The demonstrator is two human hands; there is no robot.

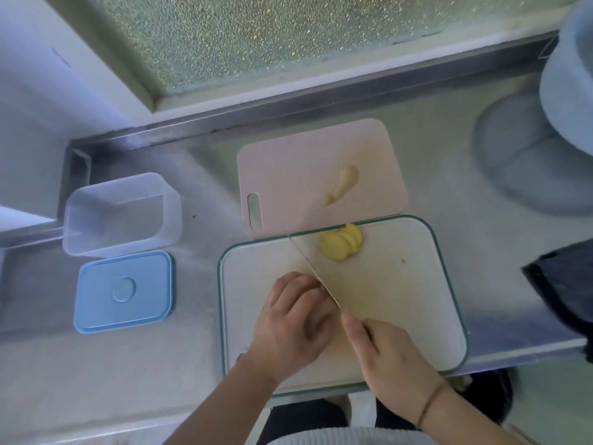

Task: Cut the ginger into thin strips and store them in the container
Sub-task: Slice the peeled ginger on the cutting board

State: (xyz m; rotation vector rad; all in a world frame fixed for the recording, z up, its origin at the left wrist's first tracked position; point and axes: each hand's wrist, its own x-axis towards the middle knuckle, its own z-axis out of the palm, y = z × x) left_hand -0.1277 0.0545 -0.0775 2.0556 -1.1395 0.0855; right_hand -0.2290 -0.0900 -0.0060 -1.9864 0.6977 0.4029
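Observation:
My right hand grips the handle of a knife whose thin blade runs diagonally across the white cutting board. Curled against the blade's left side, my left hand presses down on something hidden under its fingers. A fanned pile of yellow ginger slices lies at the board's far edge. A pale ginger piece rests on the pink cutting board behind. The clear plastic container stands open at the left, its blue lid flat in front of it.
All of this sits on a steel counter with a raised back ledge below a frosted window. A pale blue round appliance stands at the far right, and a dark object juts in at the right edge.

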